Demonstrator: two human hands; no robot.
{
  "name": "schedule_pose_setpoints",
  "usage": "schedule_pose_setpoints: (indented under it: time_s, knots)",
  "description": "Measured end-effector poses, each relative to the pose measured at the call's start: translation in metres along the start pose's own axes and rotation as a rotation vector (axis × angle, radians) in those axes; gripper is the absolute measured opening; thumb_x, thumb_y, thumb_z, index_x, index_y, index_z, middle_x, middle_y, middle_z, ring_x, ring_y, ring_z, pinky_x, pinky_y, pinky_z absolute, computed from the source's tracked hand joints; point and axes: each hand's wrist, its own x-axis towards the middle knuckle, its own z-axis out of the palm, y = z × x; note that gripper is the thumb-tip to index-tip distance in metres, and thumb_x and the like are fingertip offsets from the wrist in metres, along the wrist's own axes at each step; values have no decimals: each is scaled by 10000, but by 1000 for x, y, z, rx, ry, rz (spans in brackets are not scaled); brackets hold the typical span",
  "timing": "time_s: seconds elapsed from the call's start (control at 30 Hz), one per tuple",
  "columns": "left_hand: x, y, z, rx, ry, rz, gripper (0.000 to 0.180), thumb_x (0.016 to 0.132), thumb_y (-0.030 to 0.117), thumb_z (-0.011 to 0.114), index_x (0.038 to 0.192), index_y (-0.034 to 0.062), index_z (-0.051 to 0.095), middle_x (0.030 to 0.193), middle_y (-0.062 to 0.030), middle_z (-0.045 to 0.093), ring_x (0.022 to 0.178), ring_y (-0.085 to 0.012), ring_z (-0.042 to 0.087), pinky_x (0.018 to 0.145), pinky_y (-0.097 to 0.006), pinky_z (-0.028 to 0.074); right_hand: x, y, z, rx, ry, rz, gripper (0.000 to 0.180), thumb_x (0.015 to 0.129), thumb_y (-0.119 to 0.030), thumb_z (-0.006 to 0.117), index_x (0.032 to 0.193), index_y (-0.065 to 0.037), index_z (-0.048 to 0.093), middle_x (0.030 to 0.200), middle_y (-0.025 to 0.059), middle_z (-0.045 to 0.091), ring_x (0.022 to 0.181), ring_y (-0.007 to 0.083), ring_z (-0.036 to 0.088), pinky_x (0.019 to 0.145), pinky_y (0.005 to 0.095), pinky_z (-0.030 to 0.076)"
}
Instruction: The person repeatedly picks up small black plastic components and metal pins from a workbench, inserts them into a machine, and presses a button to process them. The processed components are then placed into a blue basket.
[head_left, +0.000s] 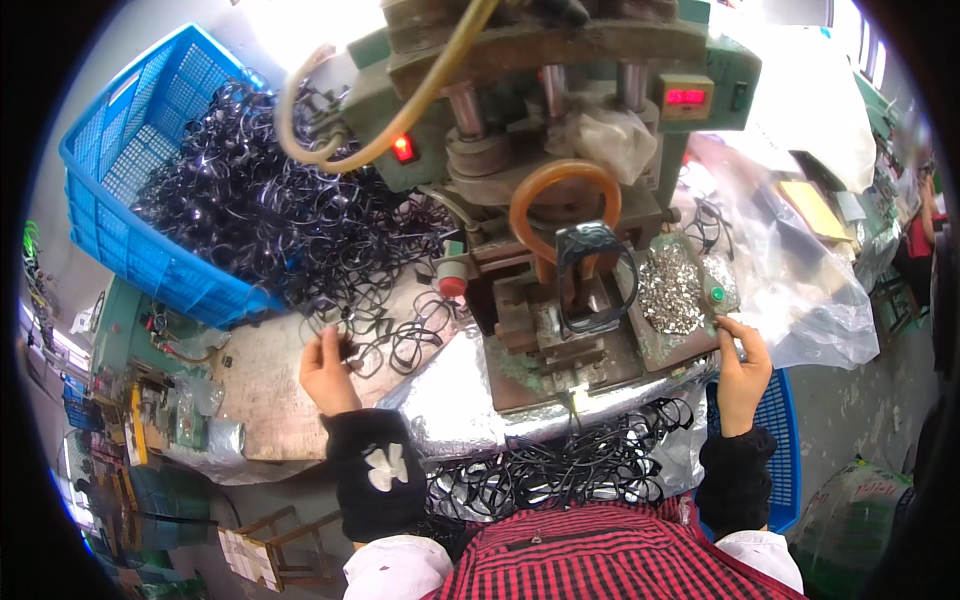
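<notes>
My left hand (331,374) is above the bench at the left, fingers pinched on a thin black cord (347,347) that is partly hidden by them. My right hand (744,378) is at the right edge of the machine's plate, just below a green button (716,295). Its thumb and index fingertip are close together; whatever is between them is too small to make out. Between the hands stands a green press machine (515,300). A black looped cord with a dark rectangular part (590,243) sits upright in its fixture, in front of an orange ring (521,205).
A pile of small metal pieces (670,290) lies beside the fixture. At the left, a blue crate (120,235) spills tangled black cords (270,190) onto the bench (270,395). More cords (570,465) lie across my lap. A red button (453,286) is on the machine's left.
</notes>
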Motion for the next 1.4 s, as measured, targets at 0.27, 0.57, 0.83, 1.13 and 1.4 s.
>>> schedule_pose_setpoints:
  time_s: [0.27,0.57,0.83,1.13,1.4]
  knots:
    - [20,11,38,-698,-133,-381,164,961,209,652,953,48,621,885,-58,655,784,-190,624,730,-279,533,34,-103,79,524,-311,-72,279,836,2,674,1113,14,657,972,100,692,909,179,659,823,291,510]
    - [-85,50,87,-538,-376,2,98,996,163,574,1074,112,546,918,-21,575,823,-138,568,691,-264,491,18,-106,99,871,-398,248,455,850,33,671,1283,39,530,1022,88,679,971,121,634,882,242,486]
    - [-110,124,114,-378,-557,563,102,935,-38,536,1027,-10,506,965,-122,592,867,-210,603,750,-392,583,3,-141,79,807,-451,138,517,852,7,649,1338,51,478,1084,113,666,1028,181,628,966,307,464]
    - [-155,113,141,-129,-721,381,132,859,-17,717,971,-33,649,901,-79,700,791,-108,653,738,-242,521,35,8,63,-465,-91,-289,187,742,-112,744,910,-74,672,1179,154,620,1251,362,498,924,460,465]
    - [-158,115,148,-23,-723,444,148,867,-21,710,982,7,621,893,-41,679,789,-74,614,731,-209,473,45,10,72,-335,-122,-390,150,760,-155,713,880,-90,649,1104,152,630,1116,349,572,825,443,496]
